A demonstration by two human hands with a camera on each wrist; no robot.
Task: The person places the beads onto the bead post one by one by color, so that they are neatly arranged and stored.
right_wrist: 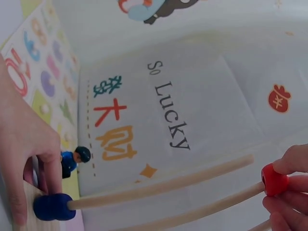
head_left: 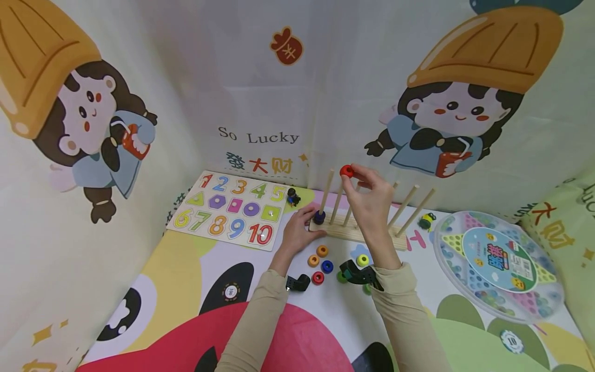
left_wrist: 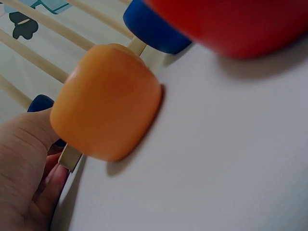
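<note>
My left hand (head_left: 301,230) grips the left end of the wooden peg base (head_left: 344,231), its fingers close to the dark blue beads (right_wrist: 54,207) at the foot of the first peg (head_left: 327,191). With thumb and fingertips my right hand (head_left: 372,199) pinches a red bead (head_left: 346,171). In the right wrist view that bead (right_wrist: 275,180) sits right at the tip of the second peg (right_wrist: 207,208), hole toward it. The other pegs (head_left: 403,205) show no beads. A loose orange bead (left_wrist: 106,103) stands close in the left wrist view.
Loose beads lie before the base: orange (head_left: 322,251), blue (head_left: 327,266), red (head_left: 318,278) and yellow-green (head_left: 362,260). A number puzzle board (head_left: 228,209) is at left, a round game box (head_left: 499,266) at right. Small figures (head_left: 293,197) stand behind. A printed curtain (head_left: 260,93) closes the back.
</note>
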